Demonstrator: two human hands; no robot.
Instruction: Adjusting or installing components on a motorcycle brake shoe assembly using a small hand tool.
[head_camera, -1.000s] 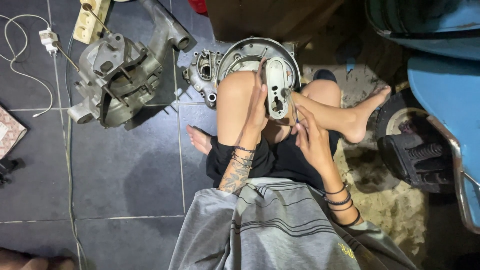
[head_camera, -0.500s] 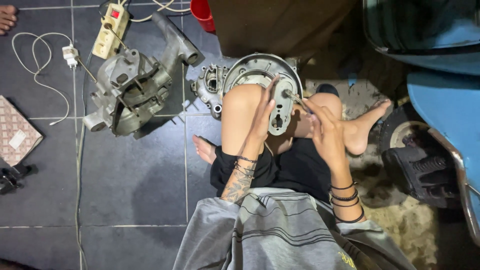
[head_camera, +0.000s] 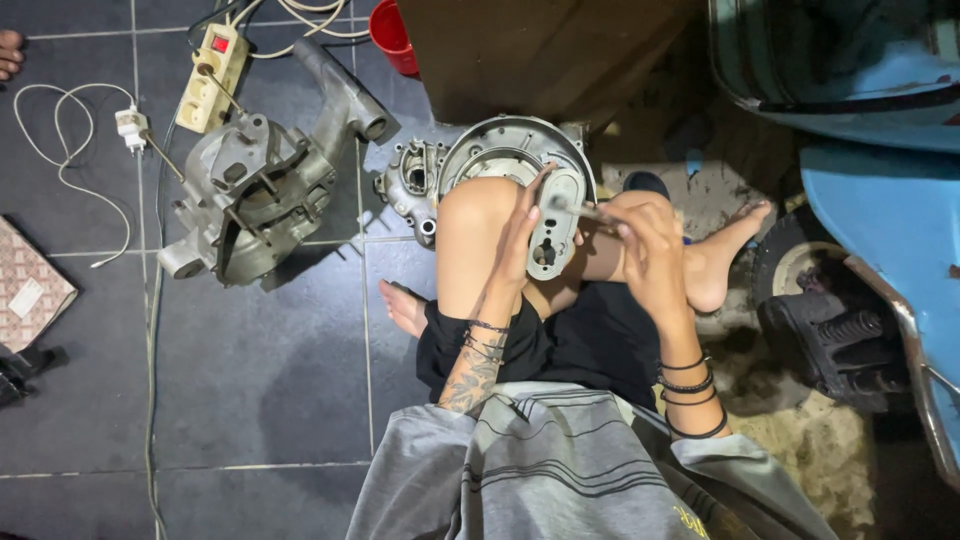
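I sit cross-legged on a dark tiled floor. My left hand (head_camera: 518, 240) grips a small oval grey metal cover (head_camera: 553, 225), held upright over my knees. My right hand (head_camera: 645, 240) is closed around a thin metal tool (head_camera: 570, 208) whose tip rests against the top of the cover. Just beyond the cover, a round grey engine casing half (head_camera: 470, 160) lies on the floor.
A large grey engine block (head_camera: 260, 190) lies at the left, with a power strip (head_camera: 212, 75) and white charger cable (head_camera: 60, 150) behind it. A red cup (head_camera: 392, 35) stands at the back. A blue scooter body (head_camera: 880, 150) and its wheel (head_camera: 800, 270) stand at the right.
The view has shifted down and right, showing more of the floor at the back. My right hand has brought the tool onto the cover's top; my left hand keeps the cover.
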